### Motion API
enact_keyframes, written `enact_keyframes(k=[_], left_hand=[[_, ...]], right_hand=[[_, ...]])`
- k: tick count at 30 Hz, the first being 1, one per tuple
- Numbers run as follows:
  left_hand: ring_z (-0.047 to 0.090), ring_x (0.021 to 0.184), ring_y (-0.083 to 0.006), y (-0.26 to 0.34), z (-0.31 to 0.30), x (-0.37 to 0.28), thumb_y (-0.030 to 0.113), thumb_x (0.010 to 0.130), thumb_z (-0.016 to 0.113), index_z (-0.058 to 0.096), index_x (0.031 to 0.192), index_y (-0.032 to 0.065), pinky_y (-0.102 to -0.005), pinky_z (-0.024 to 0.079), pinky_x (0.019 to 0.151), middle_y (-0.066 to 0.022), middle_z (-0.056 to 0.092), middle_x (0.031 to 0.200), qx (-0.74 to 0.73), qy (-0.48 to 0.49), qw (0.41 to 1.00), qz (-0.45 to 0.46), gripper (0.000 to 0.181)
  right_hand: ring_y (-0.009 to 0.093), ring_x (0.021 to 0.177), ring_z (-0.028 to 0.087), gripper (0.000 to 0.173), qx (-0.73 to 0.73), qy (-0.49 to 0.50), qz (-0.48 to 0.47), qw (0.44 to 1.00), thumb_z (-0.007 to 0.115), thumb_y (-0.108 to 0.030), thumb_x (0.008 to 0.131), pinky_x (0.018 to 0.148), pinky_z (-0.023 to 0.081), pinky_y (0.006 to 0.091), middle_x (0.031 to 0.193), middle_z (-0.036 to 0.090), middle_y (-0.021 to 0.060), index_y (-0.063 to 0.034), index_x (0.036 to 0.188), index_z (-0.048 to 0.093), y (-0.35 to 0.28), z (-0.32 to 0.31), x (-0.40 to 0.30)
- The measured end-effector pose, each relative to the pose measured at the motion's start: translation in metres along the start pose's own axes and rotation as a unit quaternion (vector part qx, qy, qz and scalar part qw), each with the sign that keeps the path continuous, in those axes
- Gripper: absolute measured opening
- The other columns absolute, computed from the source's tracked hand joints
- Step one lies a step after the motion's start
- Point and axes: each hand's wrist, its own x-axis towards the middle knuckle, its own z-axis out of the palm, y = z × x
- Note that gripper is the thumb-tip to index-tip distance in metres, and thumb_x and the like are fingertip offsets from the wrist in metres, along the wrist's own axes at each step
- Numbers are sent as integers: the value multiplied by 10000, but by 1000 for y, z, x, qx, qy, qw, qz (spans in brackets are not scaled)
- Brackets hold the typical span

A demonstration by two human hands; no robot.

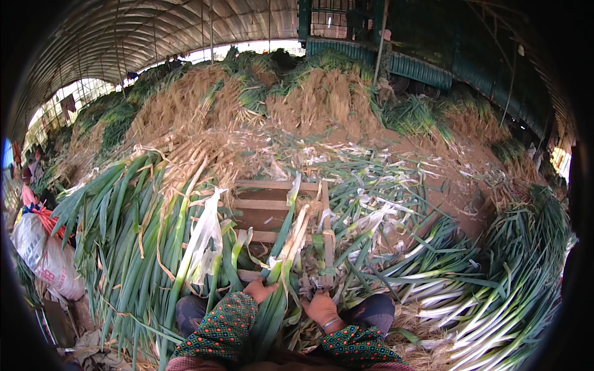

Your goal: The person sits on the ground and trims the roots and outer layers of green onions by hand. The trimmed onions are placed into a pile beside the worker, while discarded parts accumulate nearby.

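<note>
My left hand [261, 291] is closed around the green leaves of a scallion stalk [290, 246], whose pale, root-bearing end points away from me over a wooden slatted frame [328, 250]. Beside it my right hand [320, 308] is curled low at the near end of the frame, by a small dark metal-looking part; whether it grips that part I cannot tell. A big heap of untrimmed scallions [134, 222] lies to the left, leaves towards me. Peeled scallions with white stems [478, 320] lie at the right.
Torn leaves and pale skins [380, 185] litter the ground beyond the frame. Rooty bundles of scallions [325, 99] are piled across the back. A white woven sack [46, 259] stands at the left, with a person [28, 188] farther behind it. Another person stands near the back pole.
</note>
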Motion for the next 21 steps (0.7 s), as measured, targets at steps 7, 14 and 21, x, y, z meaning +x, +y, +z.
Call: enact_keyframes(k=[7, 14, 21], left_hand=[[637, 927, -235, 2, -32, 12, 373, 667, 791, 639, 1076, -18, -320, 472, 870, -166, 672, 1011, -149, -18, 988, 22, 587], [618, 982, -332, 26, -121, -84, 388, 672, 761, 535, 1163, -33, -382, 465, 885, -204, 647, 1039, -52, -49, 997, -12, 685], [625, 932, -396, 9, -83, -114, 481, 700, 708, 446, 1207, -69, -441, 487, 838, -280, 631, 996, 46, -48, 997, -23, 792]], right_hand=[[476, 1063, 542, 846, -44, 59, -60, 995, 619, -475, 783, 935, 458, 433, 1220, 448, 411, 174, 1260, 359, 21, 19, 7], [466, 902, 598, 561, 62, 69, -59, 994, 634, -395, 807, 825, 484, 478, 921, 620, 329, 101, 1058, 559, 15, 3, 4], [472, 802, 585, 401, 109, -124, -235, 958, 618, -305, 844, 741, 479, 497, 825, 603, 294, 73, 966, 562, -54, -67, -107]])
